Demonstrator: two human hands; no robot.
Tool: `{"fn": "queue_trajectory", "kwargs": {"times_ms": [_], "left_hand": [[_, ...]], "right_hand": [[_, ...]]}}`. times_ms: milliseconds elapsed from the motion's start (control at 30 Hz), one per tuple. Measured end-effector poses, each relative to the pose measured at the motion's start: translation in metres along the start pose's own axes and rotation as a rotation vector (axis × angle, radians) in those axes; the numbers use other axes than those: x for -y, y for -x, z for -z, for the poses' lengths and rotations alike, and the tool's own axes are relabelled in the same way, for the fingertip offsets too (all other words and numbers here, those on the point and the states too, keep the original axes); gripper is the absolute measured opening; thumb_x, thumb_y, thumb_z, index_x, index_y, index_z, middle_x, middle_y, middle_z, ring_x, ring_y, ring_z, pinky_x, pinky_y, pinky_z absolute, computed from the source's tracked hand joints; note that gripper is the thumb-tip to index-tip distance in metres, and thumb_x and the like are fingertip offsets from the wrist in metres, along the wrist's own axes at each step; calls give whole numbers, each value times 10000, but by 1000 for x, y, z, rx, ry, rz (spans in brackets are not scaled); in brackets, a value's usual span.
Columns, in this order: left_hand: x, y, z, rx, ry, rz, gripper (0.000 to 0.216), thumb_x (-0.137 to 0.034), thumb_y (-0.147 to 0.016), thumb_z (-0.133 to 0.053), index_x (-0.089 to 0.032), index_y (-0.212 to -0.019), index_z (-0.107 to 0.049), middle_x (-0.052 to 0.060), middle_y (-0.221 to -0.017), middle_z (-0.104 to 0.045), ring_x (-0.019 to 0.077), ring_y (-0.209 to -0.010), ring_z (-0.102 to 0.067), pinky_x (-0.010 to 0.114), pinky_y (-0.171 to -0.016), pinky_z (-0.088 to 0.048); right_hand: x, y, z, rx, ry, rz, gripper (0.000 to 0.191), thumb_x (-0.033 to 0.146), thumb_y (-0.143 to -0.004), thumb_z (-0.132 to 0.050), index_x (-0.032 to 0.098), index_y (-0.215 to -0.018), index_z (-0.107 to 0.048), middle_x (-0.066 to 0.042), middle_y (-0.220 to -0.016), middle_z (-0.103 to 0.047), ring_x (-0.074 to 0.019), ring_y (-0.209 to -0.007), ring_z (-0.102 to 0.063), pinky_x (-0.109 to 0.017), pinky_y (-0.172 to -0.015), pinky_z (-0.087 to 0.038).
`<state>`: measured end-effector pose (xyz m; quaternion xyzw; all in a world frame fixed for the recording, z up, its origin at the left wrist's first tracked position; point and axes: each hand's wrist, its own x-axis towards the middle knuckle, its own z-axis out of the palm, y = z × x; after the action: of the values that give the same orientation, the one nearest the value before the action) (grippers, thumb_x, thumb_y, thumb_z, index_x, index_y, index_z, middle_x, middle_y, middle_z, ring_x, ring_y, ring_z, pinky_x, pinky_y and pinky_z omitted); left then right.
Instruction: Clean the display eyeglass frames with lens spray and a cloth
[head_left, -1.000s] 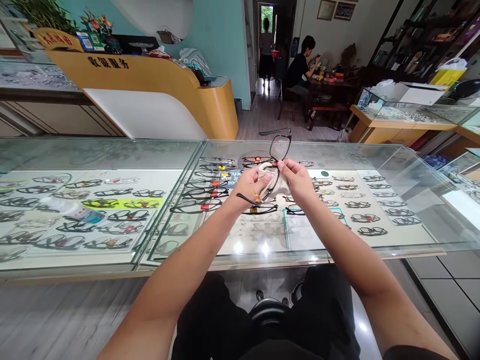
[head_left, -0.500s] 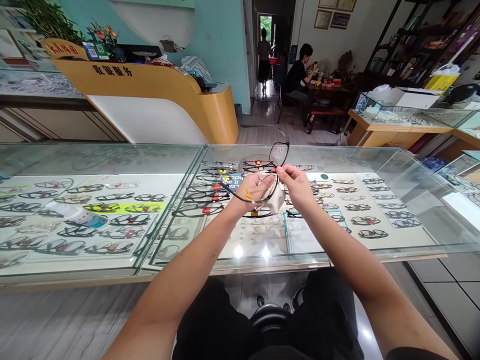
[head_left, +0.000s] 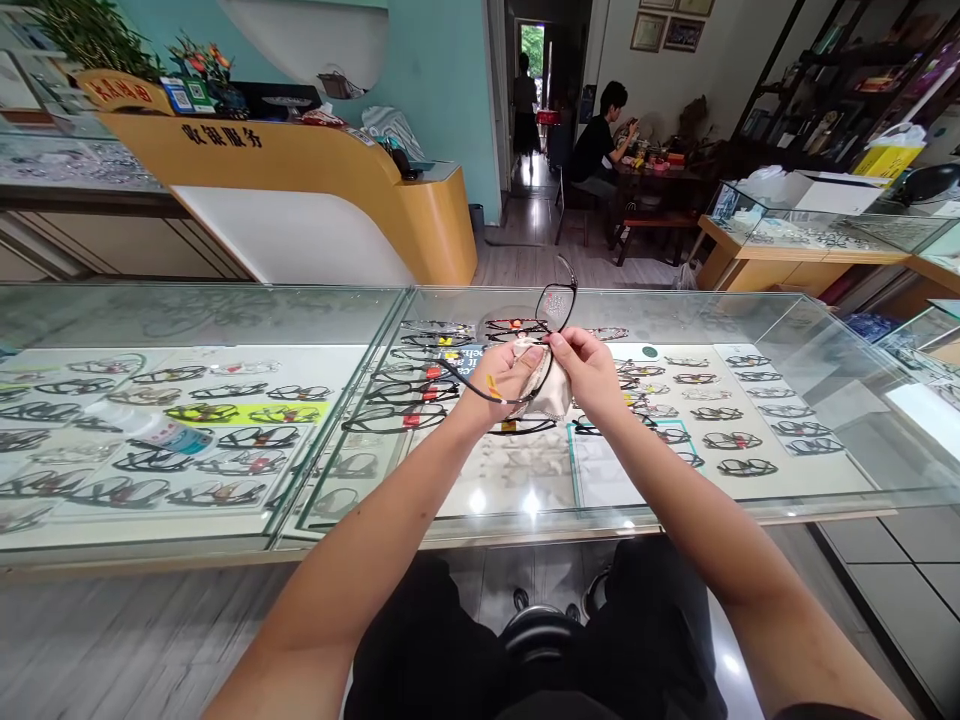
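Above the glass display case (head_left: 525, 490) I hold a pair of black-framed eyeglasses (head_left: 574, 290) with both hands. One lens, with small printing on it, sticks up beyond my fingers, and a temple arm curves down past my left wrist. A pale cleaning cloth (head_left: 553, 392) is bunched around the nearer lens. My left hand (head_left: 510, 372) is closed on the cloth and that lens, thumb on top. My right hand (head_left: 589, 368) pinches the frame near the bridge, against the cloth's edge. The fingertips beneath are hidden.
Rows of eyeglasses (head_left: 405, 415) lie inside the case under glass. A spray bottle (head_left: 154, 430) lies on the left glass top. Beyond stand a wooden counter (head_left: 442, 220) and a person seated at a table (head_left: 596, 145). A stool (head_left: 540, 635) is below me.
My hands stay nearly in place on the eyeglasses. The cloth has shifted slightly and spreads a little more to the right under my fingers. The person in the doorway has moved slightly.
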<state>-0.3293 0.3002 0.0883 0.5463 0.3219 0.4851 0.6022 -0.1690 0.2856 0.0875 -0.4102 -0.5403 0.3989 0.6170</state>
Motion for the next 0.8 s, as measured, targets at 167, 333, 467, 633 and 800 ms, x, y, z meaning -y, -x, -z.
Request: {"fn": "queue_trajectory", "kwargs": {"times_ms": [167,333,467,633,800], "left_hand": [[-13,2,15,67,76,79,614,-643,-737,-986,-137,-993,-752,45,-767,-740,165,-674,-655,263,-650,-513],[-25,3,25,165,64,147,593,-490,-697,-1047,-126,-1063,-756,48,-826,-759,163,-717,-674,264,-698,-537],[-27,1,28,194,18,171,619,-467,-623,-1080,-130,-1008,-730,26,-816,-722,125,-661,-613,230,-618,-464],[-23,-1,31,179,-90,125,628,-562,-618,-1065,-149,-880,-673,-32,-674,-562,76,-556,-413,230,-518,-267],[-17,-1,32,150,-249,120,687,-785,-742,-909,-174,-773,-595,-24,-645,-484,92,-568,-386,241,-528,-259]], "right_hand": [[-4,-6,19,-104,693,614,155,302,-1084,-603,251,-1116,-746,-30,-897,-670,-191,-812,-564,-370,-792,-394],[-5,-13,32,3,1118,889,316,169,-1121,-573,322,-1200,-838,-32,-852,-677,-194,-792,-531,-384,-759,-287],[-6,-12,32,87,1213,918,323,193,-1133,-597,362,-1270,-835,-27,-871,-675,-188,-789,-488,-386,-765,-263],[-6,-9,30,91,1300,947,319,206,-1128,-625,384,-1284,-839,-24,-828,-647,-193,-780,-443,-397,-774,-229],[-8,-10,30,50,1300,939,333,209,-1137,-607,401,-1293,-830,-19,-812,-645,-193,-781,-423,-408,-785,-218]]}}
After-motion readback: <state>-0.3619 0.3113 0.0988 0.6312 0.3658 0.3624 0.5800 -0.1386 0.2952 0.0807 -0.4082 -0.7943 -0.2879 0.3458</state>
